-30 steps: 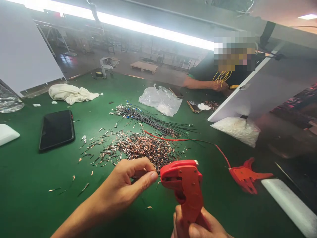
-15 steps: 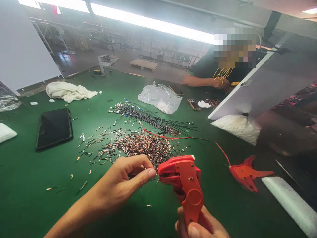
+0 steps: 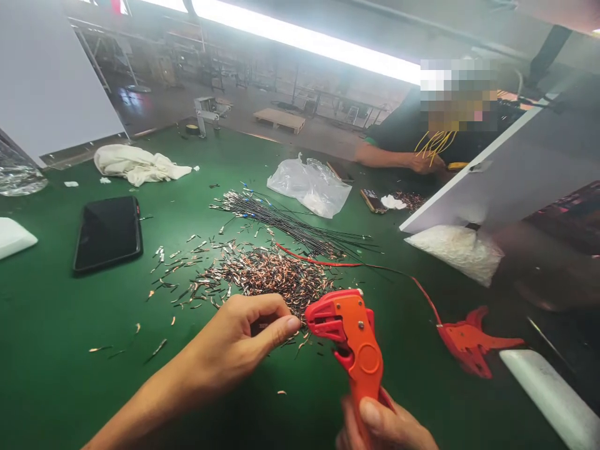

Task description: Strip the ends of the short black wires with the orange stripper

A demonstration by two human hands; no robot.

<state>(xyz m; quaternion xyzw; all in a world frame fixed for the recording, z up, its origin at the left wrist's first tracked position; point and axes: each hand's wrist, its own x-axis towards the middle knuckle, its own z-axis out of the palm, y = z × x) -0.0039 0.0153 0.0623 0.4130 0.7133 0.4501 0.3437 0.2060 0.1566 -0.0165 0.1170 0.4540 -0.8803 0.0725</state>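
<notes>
In the head view, my right hand is closed around the handle of a red and orange wire stripper, whose jaws point left. Just left of those jaws, my left hand has its thumb and index finger pinched together; whatever is between the fingertips is too small or hidden to make out. Behind both hands lies a pile of short black wire offcuts with copper ends. Beyond it rests a bundle of long black wires with metal terminals at the left end.
A second red wire stripper lies at right, near a white block. At left is a black phone, with a white cloth behind. A clear plastic bag sits farther back. Another person's hand holds yellow wires beyond the white panel.
The view has shifted slightly, so the table's things appear a little farther right. My right thumb now shows higher on the stripper's handle, and the jaws look turned slightly. My left hand stays pinched.
</notes>
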